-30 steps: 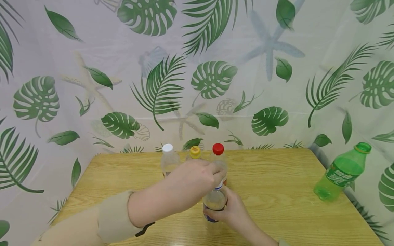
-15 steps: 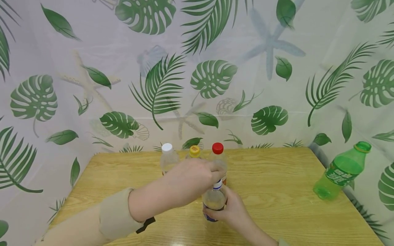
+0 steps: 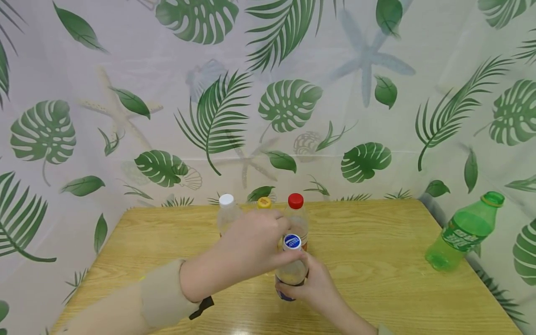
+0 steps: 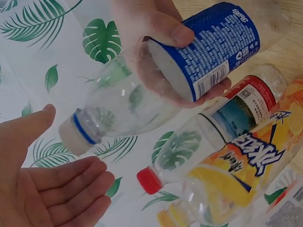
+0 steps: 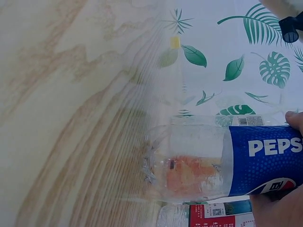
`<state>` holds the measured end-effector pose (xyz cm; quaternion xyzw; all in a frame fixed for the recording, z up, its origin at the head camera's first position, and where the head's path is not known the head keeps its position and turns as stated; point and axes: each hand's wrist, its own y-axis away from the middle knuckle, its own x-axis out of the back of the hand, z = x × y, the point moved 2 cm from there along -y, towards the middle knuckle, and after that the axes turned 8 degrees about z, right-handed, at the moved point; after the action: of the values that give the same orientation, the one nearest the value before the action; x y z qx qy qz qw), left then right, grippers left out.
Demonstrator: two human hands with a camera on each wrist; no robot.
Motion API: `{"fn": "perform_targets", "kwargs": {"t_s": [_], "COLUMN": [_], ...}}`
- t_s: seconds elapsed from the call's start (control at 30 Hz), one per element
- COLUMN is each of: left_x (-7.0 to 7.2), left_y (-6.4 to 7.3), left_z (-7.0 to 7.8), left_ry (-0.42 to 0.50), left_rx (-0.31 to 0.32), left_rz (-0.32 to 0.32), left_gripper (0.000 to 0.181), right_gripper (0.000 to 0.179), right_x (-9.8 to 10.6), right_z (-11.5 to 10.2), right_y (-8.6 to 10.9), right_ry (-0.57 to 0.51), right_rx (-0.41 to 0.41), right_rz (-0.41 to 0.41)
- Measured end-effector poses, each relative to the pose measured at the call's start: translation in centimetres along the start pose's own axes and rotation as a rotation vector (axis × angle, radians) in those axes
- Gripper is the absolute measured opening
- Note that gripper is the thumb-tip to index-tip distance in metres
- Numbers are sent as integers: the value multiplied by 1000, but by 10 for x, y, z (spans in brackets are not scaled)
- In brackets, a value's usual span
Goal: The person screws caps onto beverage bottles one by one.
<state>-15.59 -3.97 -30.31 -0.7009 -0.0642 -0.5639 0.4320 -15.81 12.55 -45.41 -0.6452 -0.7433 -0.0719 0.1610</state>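
My right hand (image 3: 316,284) grips a clear Pepsi bottle (image 4: 218,47) round its blue label, thumb on one side and fingers on the other. A white cap (image 4: 75,135) with a blue ring sits on the bottle's neck; its blue printed top shows in the head view. Beside the cap, my left hand (image 4: 61,189) is spread with fingers and thumb apart, and a gap shows between them and the cap. Just behind stand a red-capped bottle (image 3: 295,201), a yellow-capped bottle (image 4: 246,165) with an orange label, and a white-capped bottle (image 3: 226,200), partly hidden by my left hand.
A green bottle (image 3: 469,228) without a visible cap leans at the table's right edge. The wooden table (image 3: 368,260) meets a leaf-printed curtain (image 3: 318,153) at the back. A black strap (image 3: 202,308) hangs at my left sleeve.
My left hand has come off the bottle's cap and its fingers have spread, so the blue cap top now shows. The right hand keeps its grip on the Pepsi bottle.
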Motion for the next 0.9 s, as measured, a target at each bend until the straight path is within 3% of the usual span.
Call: {"fn": "perform_targets", "kwargs": {"t_s": [0.2,0.4,0.5,0.77,0.9], "left_x": [-9,-10,-8,-4,-3], "left_y": [-3,-9,-13,-20,-17], "left_z": [-3,-13,-19,-27,-26], "left_ry": [6,277,390,500,496], "left_rx": [89,116,90,-39,-46], "left_rz": [-57,-181,-248,-417,-393], "left_gripper": [40,23,21,30,30], "right_gripper": [68,71,73,70,68], "right_x": [-1,-1,0,0,-1], "right_z": [1,4,5,4,4], "right_y": [-1,-1,-1,-2,-2], "right_ry": [-5,-9,-11,-23,-11], "right_rx": [18,24,21,26,16], "right_rz": [-2,1,-2,-19,-9]}}
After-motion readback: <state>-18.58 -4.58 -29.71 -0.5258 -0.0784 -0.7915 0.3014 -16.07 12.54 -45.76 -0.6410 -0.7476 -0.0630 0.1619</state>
